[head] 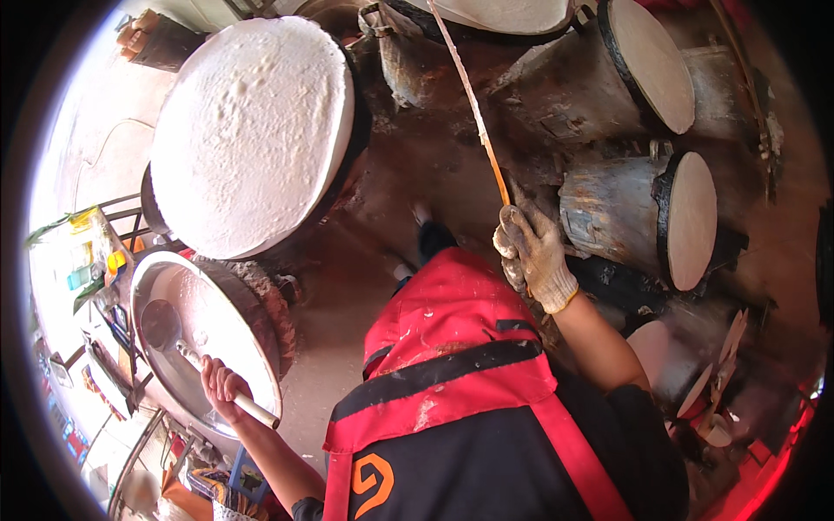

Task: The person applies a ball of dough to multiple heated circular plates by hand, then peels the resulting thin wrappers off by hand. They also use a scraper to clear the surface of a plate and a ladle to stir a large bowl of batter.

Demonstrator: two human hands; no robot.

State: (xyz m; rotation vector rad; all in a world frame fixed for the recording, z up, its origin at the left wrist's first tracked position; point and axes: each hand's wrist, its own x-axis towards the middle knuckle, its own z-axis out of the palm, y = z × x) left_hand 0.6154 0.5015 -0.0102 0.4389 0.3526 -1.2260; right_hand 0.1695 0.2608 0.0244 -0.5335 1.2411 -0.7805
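My left hand (225,389), bare, is closed around the pale handle of a ladle (161,325). The ladle's metal bowl is inside a wide metal basin (277,384) at the lower left, which holds some whitish, shiny contents. My right hand (535,257), in a soiled knitted glove, grips a long thin stick (485,140). The stick is orange near the glove and coated with white matter farther up; its far end runs out of the top of the view. Above the basin stands a large round vessel filled with a white, bumpy mass (251,137).
Several metal drums with round pale tops stand on the right, among them a rusty drum (609,205). Another wide pan of white matter (515,13) is at the top. A cluttered metal rack (124,312) stands at the left. Brown floor (326,384) shows around my feet.
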